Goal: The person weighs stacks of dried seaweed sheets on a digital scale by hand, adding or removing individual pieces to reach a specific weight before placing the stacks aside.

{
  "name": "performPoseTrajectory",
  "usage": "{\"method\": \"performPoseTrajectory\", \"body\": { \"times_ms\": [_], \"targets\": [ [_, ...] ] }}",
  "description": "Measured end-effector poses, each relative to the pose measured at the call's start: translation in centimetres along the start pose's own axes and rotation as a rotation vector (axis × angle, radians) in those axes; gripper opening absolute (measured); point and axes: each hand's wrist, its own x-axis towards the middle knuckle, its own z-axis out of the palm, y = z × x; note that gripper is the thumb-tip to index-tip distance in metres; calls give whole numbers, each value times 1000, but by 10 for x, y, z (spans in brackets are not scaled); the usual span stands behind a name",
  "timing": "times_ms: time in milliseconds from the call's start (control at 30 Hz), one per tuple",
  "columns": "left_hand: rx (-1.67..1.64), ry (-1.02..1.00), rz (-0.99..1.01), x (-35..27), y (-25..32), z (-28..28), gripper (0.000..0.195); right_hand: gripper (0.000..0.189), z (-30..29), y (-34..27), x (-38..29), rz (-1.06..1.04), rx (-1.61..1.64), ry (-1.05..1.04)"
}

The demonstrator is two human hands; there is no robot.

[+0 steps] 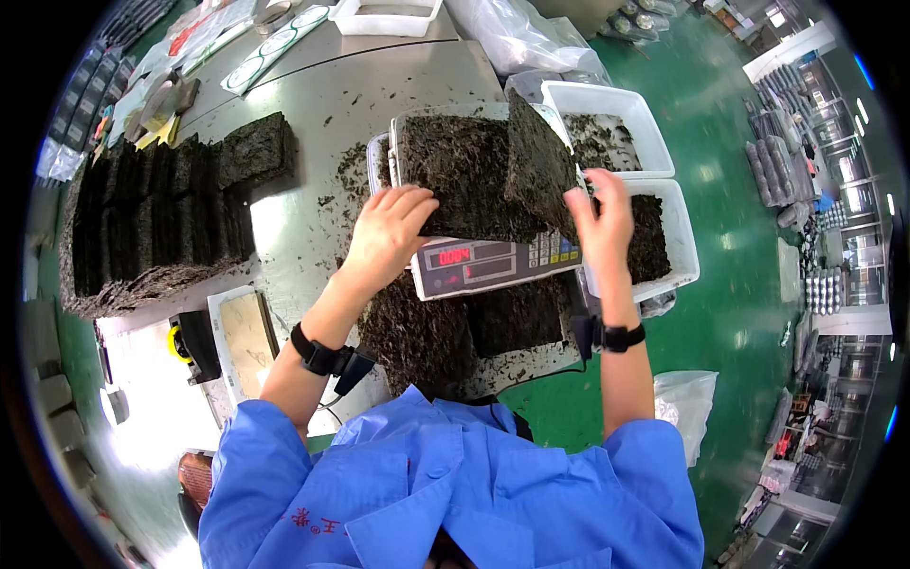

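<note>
A digital scale with lit red digits stands before me, its platform covered by dark dried seaweed sheets. My left hand lies at the near left corner of these sheets, fingertips touching them; its thumb is hidden. On the right, one seaweed piece stands tilted up from the others. My right hand has its thumb and fingers at that piece's right edge. More seaweed sheets lie below the scale, on the side nearest me.
A large stack of seaweed occupies the left of the metal table. Two white plastic bins, a far one with scraps and a near one with seaweed, sit right of the scale. A tape dispenser stands at lower left.
</note>
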Motion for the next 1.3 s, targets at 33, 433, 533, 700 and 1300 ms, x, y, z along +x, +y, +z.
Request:
{"method": "performPoseTrajectory", "body": {
  "times_ms": [33, 433, 533, 700, 1300],
  "targets": [
    [9, -38, 22, -5, -7, 5, 55, 48, 5, -33, 4, -190, 19, -102],
    [-409, 2, -322, 1, -24, 13, 18, 47, 87, -77, -24, -567, -186, -467],
    [-878, 230, -708, 2, -44, 24, 14, 42, 76, -86, -22, -525, -52, -481],
    [-1162, 660, -795, -28, -62, -16, 17, 44, 14, -70, 11, -246, -35, -78],
    [63, -94, 274, 39, 40, 13, 39, 30, -26, 120, -13, 1137, 1441, -193]
  ]
}}
